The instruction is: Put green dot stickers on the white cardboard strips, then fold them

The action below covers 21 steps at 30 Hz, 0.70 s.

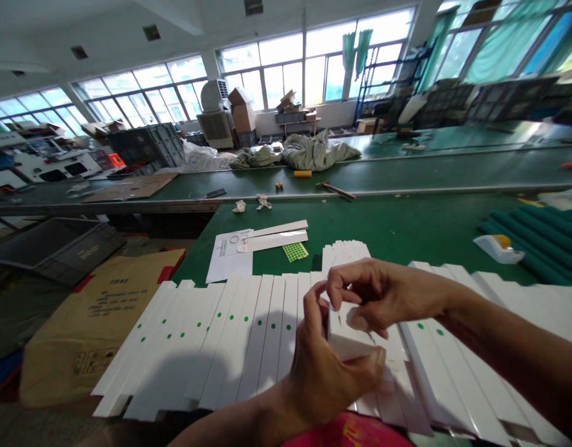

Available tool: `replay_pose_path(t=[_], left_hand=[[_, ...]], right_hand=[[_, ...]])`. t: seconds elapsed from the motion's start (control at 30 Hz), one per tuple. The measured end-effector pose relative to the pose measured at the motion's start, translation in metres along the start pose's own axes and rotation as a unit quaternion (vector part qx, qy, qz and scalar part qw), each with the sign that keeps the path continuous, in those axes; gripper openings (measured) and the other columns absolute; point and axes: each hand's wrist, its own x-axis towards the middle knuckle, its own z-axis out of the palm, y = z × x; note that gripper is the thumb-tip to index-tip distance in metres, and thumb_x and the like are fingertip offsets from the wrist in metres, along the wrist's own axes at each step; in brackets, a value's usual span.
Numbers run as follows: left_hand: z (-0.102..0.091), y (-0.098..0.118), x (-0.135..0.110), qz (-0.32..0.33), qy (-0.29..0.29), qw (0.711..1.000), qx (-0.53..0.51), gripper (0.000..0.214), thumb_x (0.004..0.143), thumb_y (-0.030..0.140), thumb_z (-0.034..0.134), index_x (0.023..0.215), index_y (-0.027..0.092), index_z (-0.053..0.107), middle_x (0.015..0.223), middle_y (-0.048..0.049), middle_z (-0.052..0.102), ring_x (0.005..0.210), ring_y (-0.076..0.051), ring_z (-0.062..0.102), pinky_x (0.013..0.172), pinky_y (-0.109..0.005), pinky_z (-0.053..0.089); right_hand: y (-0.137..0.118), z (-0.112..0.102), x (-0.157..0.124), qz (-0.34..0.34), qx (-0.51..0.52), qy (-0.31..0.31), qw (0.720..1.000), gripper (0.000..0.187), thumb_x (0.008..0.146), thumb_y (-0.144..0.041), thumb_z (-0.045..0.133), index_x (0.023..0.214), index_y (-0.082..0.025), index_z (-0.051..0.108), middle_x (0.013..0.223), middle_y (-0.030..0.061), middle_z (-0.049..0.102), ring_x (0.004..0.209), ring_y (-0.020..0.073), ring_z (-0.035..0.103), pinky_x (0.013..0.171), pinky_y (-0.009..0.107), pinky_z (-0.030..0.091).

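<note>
A long workbench with a green top (407, 230) runs through a bright factory hall, and the rows of steel-framed windows (309, 68) stand beyond its far end. Everything here is placed by that bench.

At its near edge, the left hand (327, 379) grips a white rectangular block (348, 338) from below, with the thumb raised against its side. The right hand (379, 298) pinches the block from above with curled fingers. Neither hand is relaxed, and the block sits between them, just above a fanned row of white strips (249, 335) marked with green dots.

Farther along the bench lie a printed paper sheet (227, 256), two loose white strips (277, 236) partly on it, and a sheet of green dot stickers (295, 251). To the right are a white tape dispenser (497, 248) and dark green ribbed padding (532, 239).

A parallel bench beyond holds a hammer (336, 190), a yellow tape measure (302, 174) and a cardboard sheet (130, 186). Behind it lie grey sacks (316, 152), and cardboard boxes (242, 108) are stacked farther back.

Left of the bench, a grey plastic crate (58, 248) sits near a flattened printed carton (100, 323); the crate's contents cannot be made out.
</note>
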Motion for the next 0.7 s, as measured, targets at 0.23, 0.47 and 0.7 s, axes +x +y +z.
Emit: replay_pose_path(t=[0.23, 0.47, 0.7], left_hand=[[0.000, -0.008, -0.008, 0.008, 0.014, 0.999, 0.039, 0.086, 0.061, 0.013, 0.072, 0.135, 0.018, 0.030, 0.120, -0.0123, 0.061, 0.108, -0.023, 0.063, 0.095, -0.029, 0.051], [0.000, -0.015, -0.014, -0.002, 0.019, 0.996, 0.086, 0.104, 0.061, 0.020, 0.077, 0.147, 0.019, 0.019, 0.120, -0.0157, 0.061, 0.109, -0.029, 0.063, 0.091, -0.036, 0.054], [0.004, -0.014, -0.020, 0.019, 0.032, 0.996, 0.078, 0.102, 0.061, 0.018, 0.077, 0.147, 0.017, 0.023, 0.118, -0.0157, 0.062, 0.108, -0.029, 0.064, 0.092, -0.036, 0.054]], right_hand=[[-0.013, 0.008, 0.000, 0.018, -0.095, 0.038, 0.995, 0.025, 0.068, -0.007, 0.065, 0.086, -0.018, 0.050, 0.065, -0.0102, 0.037, 0.047, 0.0033, 0.040, 0.042, 0.014, 0.033], [-0.036, 0.021, -0.008, 0.032, -0.283, 0.053, 0.957, 0.020, 0.070, -0.003, 0.055, 0.069, -0.018, 0.042, 0.064, -0.0072, 0.040, 0.056, 0.0055, 0.032, 0.047, 0.016, 0.027], [-0.035, 0.014, -0.009, 0.102, -0.189, 0.012, 0.977, 0.015, 0.075, -0.010, 0.055, 0.075, -0.019, 0.042, 0.062, -0.0074, 0.045, 0.050, 0.0062, 0.044, 0.045, 0.016, 0.034]])
